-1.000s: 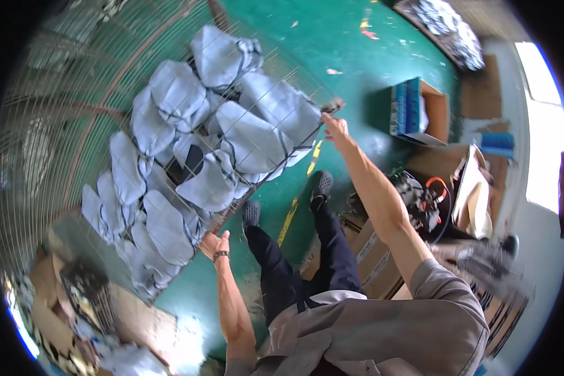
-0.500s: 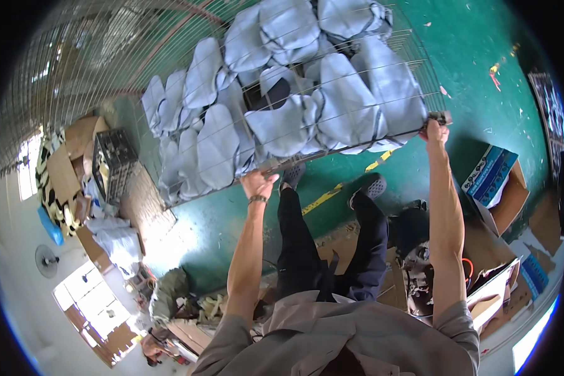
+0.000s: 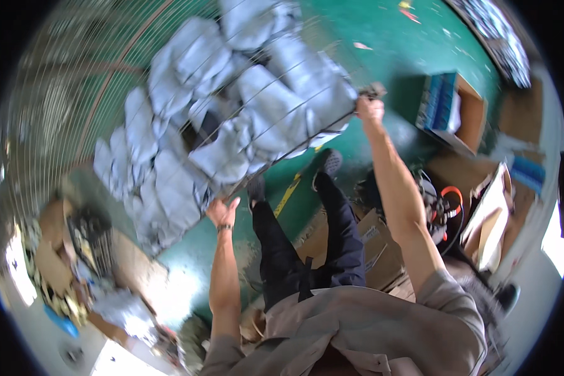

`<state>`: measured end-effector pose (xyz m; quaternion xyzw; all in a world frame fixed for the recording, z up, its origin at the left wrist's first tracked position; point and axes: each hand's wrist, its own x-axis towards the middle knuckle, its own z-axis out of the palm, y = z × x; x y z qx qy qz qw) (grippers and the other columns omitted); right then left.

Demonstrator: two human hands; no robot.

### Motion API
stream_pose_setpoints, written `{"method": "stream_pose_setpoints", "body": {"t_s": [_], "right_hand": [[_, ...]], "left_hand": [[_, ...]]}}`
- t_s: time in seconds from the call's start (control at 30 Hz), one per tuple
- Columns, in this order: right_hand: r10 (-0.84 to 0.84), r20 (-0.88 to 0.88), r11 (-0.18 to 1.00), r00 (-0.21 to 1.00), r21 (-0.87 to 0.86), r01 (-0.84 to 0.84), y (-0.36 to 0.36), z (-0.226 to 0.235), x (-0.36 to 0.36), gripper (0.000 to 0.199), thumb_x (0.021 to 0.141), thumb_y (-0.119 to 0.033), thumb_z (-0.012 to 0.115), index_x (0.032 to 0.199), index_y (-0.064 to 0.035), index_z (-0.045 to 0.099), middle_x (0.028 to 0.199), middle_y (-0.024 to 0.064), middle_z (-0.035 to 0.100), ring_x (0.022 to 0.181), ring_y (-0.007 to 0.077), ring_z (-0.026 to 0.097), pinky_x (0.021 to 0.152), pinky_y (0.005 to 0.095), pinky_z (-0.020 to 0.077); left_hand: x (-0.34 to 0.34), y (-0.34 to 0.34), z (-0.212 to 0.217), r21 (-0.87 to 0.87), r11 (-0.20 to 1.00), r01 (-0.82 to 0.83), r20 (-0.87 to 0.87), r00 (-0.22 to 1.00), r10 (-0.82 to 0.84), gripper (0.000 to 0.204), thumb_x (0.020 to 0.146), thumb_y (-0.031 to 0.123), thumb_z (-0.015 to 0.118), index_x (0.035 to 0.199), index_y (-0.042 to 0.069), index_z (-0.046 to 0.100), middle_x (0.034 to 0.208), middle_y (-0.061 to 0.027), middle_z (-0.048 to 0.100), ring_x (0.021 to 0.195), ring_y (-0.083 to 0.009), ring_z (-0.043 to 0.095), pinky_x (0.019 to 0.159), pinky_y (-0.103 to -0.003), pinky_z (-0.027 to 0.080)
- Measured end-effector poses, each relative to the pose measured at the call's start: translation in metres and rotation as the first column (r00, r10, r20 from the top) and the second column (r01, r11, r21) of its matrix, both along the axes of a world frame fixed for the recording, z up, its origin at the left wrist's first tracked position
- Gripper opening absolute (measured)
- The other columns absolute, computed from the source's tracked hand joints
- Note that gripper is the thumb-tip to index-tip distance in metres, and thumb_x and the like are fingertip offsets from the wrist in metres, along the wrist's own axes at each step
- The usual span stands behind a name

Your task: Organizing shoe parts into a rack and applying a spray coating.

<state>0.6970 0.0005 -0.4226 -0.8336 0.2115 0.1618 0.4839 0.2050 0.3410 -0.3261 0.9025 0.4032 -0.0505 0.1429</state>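
Note:
A large wire cage (image 3: 276, 160) stretches out in front of me, filled with rounded, elongated light blue-grey fabric pieces (image 3: 169, 182) in stacked bundles. My left hand (image 3: 222, 214) grips its near edge rail, the thumb sticking out and the fingertips hidden by the rail. At the cage's near right corner, my right hand (image 3: 371, 109) is closed around the end of the frame, beside a small brownish fitting (image 3: 375, 91). Among the bundles one dark patch (image 3: 210, 125) shows. Both of my arms reach forward.
An open blue-printed cardboard box (image 3: 469, 119) stands on the green floor (image 3: 332, 47) to the right. More cardboard (image 3: 382, 250) and a cluttered machine with an orange ring (image 3: 451, 194) lie near my legs. A dark crate (image 3: 94, 238) stands at the left. Yellow tape (image 3: 287, 197) marks the floor.
The cage and both hands have shifted left in view, and the cage's near edge slants more steeply. The surroundings have swung round as my view turned. Both hands keep their hold.

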Motion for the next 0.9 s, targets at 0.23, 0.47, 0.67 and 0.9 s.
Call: {"method": "stream_pose_setpoints", "body": {"t_s": [0.23,0.47,0.67,0.9], "right_hand": [[0.061,-0.096,0.949,0.994,-0.304,-0.088,-0.012,0.022,-0.018,0.034,0.084,-0.032,0.059,0.082,0.0015,0.068,0.074,0.0133,0.067,0.073,0.0257,0.068,0.066,0.0399,0.0536],[-0.029,-0.234,0.926,0.972,0.360,0.115,-0.013,0.149,-0.143,0.099,0.089,-0.073,0.059,0.159,-0.0099,0.032,0.156,0.0122,0.043,0.136,0.0304,0.045,0.105,0.0508,0.0408],[-0.190,-0.270,0.953,0.944,0.180,0.243,-0.025,0.224,-0.400,0.031,0.097,-0.040,0.058,0.080,-0.0149,0.057,0.067,-0.0061,0.045,0.058,0.0074,0.043,0.051,0.0282,0.0370],[-0.552,-0.409,0.800,0.727,-0.016,0.599,-0.003,0.262,-0.697,0.027,0.090,-0.029,0.060,0.081,-0.0039,0.067,0.066,0.0037,0.059,0.055,0.0141,0.055,0.045,0.0319,0.0431]], "left_hand": [[-0.010,0.013,-0.014,-0.145,0.987,0.071,-0.014,0.997,-0.074,0.048,0.069,0.046,0.088,0.095,0.011,0.071,0.093,-0.0063,0.073,0.090,-0.0299,0.067,0.086,-0.048,0.047],[-0.026,0.035,0.001,-0.246,0.956,0.158,-0.061,0.982,-0.178,0.057,0.072,0.059,0.083,0.097,0.009,0.071,0.099,-0.0113,0.073,0.098,-0.0364,0.067,0.087,-0.055,0.045],[-0.010,0.044,0.034,-0.441,0.869,0.223,-0.151,0.937,-0.316,0.069,0.077,0.049,0.083,0.121,0.002,0.059,0.128,-0.0223,0.061,0.120,-0.0417,0.058,0.102,-0.057,0.042],[-0.014,0.028,0.115,-0.354,0.887,0.295,-0.128,0.925,-0.359,0.085,0.079,0.033,0.084,0.146,0.000,0.043,0.139,-0.0263,0.053,0.131,-0.0431,0.051,0.111,-0.051,0.040]]}}
